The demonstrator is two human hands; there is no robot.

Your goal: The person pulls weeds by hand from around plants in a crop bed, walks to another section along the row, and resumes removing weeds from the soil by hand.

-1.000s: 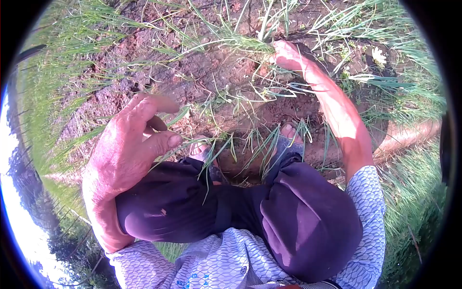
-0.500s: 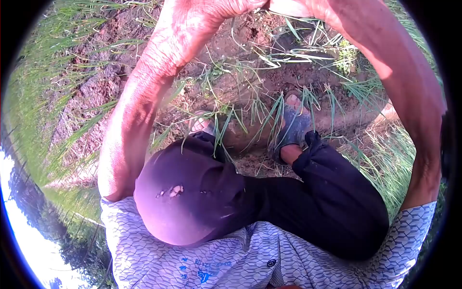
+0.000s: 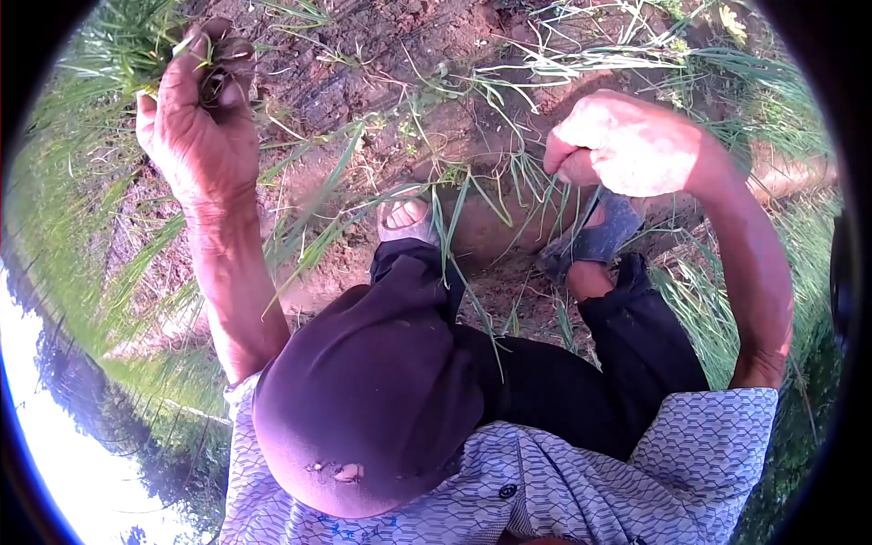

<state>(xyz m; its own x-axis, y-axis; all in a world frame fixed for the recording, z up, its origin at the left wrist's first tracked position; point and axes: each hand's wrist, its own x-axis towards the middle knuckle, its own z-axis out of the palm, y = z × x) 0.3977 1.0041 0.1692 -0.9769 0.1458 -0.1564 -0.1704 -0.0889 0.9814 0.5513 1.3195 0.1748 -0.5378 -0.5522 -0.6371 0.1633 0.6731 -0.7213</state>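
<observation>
At the upper left, my left hand (image 3: 202,136) has its fingers curled round a small tuft of grass (image 3: 213,84) with dark, soil-like bits at its base. Just beyond those fingers stands a thick green clump of grass (image 3: 123,50). My right hand (image 3: 631,145) is closed, thumb against the curled fingers, above my sandalled foot (image 3: 604,227). Thin green blades (image 3: 531,173) lie right beside its fingertips. Whether the right hand grips anything is hidden.
Damp brown soil (image 3: 363,86) with scattered thin-leaved plants spreads before me. My bent knee (image 3: 363,409) in dark trousers and my other foot (image 3: 406,216) are close below the hands. Taller grass (image 3: 799,245) grows along the right side.
My hands were close together at the top edge. Now they are far apart: the left has moved to the upper left, the right down and back toward my foot.
</observation>
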